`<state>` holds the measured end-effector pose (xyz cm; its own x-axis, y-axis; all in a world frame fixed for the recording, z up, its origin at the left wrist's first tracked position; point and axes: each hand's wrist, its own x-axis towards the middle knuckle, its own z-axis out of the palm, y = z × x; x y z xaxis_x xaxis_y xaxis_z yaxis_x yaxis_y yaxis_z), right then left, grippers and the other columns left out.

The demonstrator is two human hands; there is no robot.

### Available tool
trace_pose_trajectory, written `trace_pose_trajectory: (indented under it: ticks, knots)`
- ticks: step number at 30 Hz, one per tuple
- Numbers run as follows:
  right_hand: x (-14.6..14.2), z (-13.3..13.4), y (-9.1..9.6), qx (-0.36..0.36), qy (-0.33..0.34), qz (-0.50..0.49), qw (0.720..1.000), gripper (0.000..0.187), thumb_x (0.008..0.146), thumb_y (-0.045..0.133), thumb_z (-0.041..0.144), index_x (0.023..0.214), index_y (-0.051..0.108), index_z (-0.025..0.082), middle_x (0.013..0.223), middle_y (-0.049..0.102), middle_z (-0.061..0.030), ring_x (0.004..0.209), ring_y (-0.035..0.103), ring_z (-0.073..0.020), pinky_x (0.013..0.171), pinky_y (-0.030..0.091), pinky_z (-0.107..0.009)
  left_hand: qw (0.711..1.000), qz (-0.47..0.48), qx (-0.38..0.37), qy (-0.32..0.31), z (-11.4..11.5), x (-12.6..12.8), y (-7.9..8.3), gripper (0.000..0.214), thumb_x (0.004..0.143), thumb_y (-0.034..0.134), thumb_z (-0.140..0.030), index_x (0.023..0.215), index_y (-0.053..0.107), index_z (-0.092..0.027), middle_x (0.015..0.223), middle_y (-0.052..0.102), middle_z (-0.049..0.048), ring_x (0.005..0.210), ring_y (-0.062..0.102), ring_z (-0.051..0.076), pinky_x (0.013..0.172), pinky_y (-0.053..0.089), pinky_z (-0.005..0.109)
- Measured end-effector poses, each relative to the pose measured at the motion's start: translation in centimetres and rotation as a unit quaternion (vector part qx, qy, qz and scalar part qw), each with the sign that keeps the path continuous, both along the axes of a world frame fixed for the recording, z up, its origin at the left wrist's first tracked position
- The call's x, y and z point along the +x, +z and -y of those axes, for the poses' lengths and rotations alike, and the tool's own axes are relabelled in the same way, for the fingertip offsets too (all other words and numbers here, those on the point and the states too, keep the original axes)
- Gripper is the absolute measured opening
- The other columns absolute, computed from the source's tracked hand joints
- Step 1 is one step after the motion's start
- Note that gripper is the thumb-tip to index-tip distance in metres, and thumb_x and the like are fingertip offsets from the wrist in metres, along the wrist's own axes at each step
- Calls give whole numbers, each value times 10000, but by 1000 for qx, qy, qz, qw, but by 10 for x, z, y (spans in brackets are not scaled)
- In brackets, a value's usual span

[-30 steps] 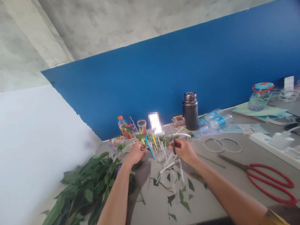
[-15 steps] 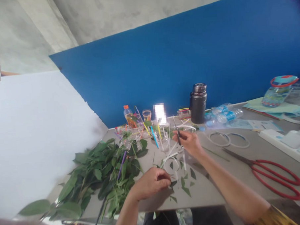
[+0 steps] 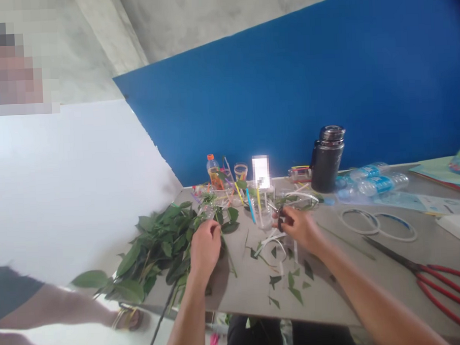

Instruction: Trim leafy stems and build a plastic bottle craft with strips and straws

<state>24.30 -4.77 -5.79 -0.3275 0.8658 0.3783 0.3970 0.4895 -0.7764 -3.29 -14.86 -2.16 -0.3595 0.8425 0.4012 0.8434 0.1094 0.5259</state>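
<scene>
My right hand (image 3: 299, 230) is closed on small dark-handled scissors (image 3: 281, 221), held just right of a clear plastic cup (image 3: 263, 218) with coloured straws in it. My left hand (image 3: 206, 249) is over the right edge of a heap of green leafy branches (image 3: 168, 239). Its fingers are curled downward, and what they grip, if anything, is hidden. Between and below my hands lie cut leaf pieces (image 3: 295, 294) and white strips (image 3: 276, 241), some of them curved.
Large red-handled scissors (image 3: 421, 271) and white rings (image 3: 359, 222) lie at right. A dark thermos (image 3: 328, 160), plastic bottles (image 3: 383, 183) and an orange-capped bottle (image 3: 214, 175) line the back by the blue panel. Another person's arm (image 3: 68, 307) reaches in at lower left.
My left hand has moved from the leaf scraps up and left to the leafy heap. The small scissors have tipped lower in my right hand. The view has turned left, showing more of another person.
</scene>
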Motion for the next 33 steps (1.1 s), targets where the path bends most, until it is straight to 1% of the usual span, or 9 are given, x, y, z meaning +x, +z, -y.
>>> trace_pose_trajectory:
  ticks: [5, 9, 13, 15, 20, 22, 25, 30, 33]
  knots:
    - [-6, 6, -5, 14, 117, 51, 992, 62, 791, 692, 239, 789, 748, 211, 764, 736, -27, 697, 636, -191, 652, 419, -272, 983, -52, 63, 165, 7, -71, -4, 263, 869, 443, -129, 1014, 655, -184, 1034, 717, 139, 1010, 675, 289, 927, 507, 394]
    - [-15, 12, -11, 27, 129, 116, 984, 88, 784, 679, 174, 815, 741, 228, 774, 733, -21, 729, 645, -195, 682, 412, -264, 975, -85, -69, 192, -1, -121, -1, 214, 843, 553, -221, 997, 687, -157, 1045, 732, 173, 1029, 692, 320, 922, 515, 407]
    - [-18, 16, -15, 35, 119, 151, 981, 63, 813, 694, 189, 827, 727, 241, 820, 747, -29, 773, 665, -204, 683, 390, -256, 968, -74, -127, 204, -15, -132, 3, 60, 755, 647, -226, 703, 665, -201, 765, 712, 142, 836, 710, 354, 767, 534, 428]
    - [-18, 16, -16, 45, 123, 148, 980, 53, 837, 689, 203, 809, 715, 240, 806, 740, -23, 759, 662, -198, 677, 378, -254, 963, -76, -125, 226, -20, -129, 5, 93, 787, 598, -213, 731, 671, -200, 821, 722, 172, 860, 707, 372, 751, 533, 451]
    - [-17, 15, -19, 50, 113, 106, 987, 73, 874, 674, 267, 837, 732, 241, 824, 745, -23, 762, 663, -199, 677, 379, -255, 961, -17, 62, 268, -27, -124, 15, 232, 874, 525, -335, 988, 662, -187, 1049, 722, 192, 1036, 673, 375, 871, 531, 486]
    - [-17, 15, -19, 46, 99, 97, 989, 89, 868, 672, 285, 861, 751, 244, 857, 759, -34, 784, 671, -209, 681, 387, -259, 953, 67, 150, 253, -31, -126, 18, 250, 862, 529, -359, 994, 641, -179, 974, 721, 152, 924, 699, 322, 845, 551, 444]
    - [-20, 18, -15, 35, 89, 91, 991, 130, 838, 676, 298, 908, 773, 247, 879, 771, -40, 771, 661, -206, 678, 394, -263, 949, 141, 178, 220, -38, -127, 18, 269, 850, 520, -388, 970, 621, -169, 864, 707, 98, 686, 697, 245, 685, 570, 372]
    - [-26, 31, -2, -111, 141, 24, 984, 142, 730, 756, 344, 771, 747, 209, 714, 721, -5, 625, 566, -153, 571, 349, -240, 955, 158, 198, 155, -44, -126, 5, 271, 770, 596, -376, 947, 646, -176, 860, 725, 64, 693, 709, 216, 724, 583, 351]
    - [-31, 38, 3, -304, 266, -80, 911, 320, 767, 753, 480, 762, 727, 162, 663, 702, -17, 532, 485, -102, 497, 301, -217, 953, 161, 215, 137, -46, -128, -1, 243, 726, 629, -363, 880, 658, -178, 791, 715, 55, 724, 705, 233, 771, 581, 378]
